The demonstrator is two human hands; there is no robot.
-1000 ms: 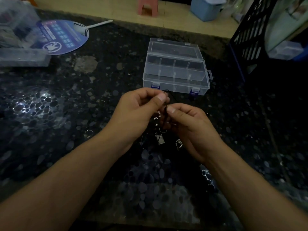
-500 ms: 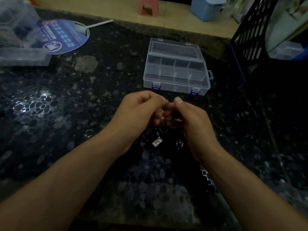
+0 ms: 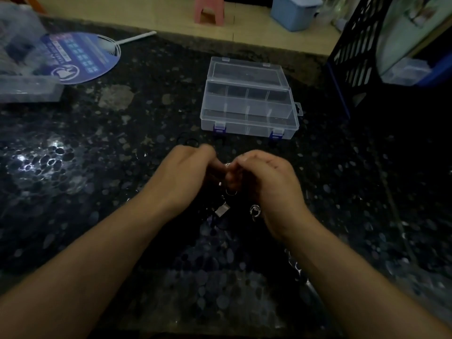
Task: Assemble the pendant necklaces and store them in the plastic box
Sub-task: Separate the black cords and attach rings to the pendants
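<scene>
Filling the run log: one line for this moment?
left hand: pinching small metal piece | right hand: same | plastic box: open

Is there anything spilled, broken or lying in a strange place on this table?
Nothing looks damaged or spilled. The plastic box sits open and level, compartments apparently empty. A rectangular pendant and a round one lie loose on the table beneath both hands, normal for assembly.

Clear, glossy plastic box point(image 3: 249, 107); polished speckled stone counter point(image 3: 97, 179); shiny metal pendant point(image 3: 222, 209) and ring point(image 3: 254, 210).
</scene>
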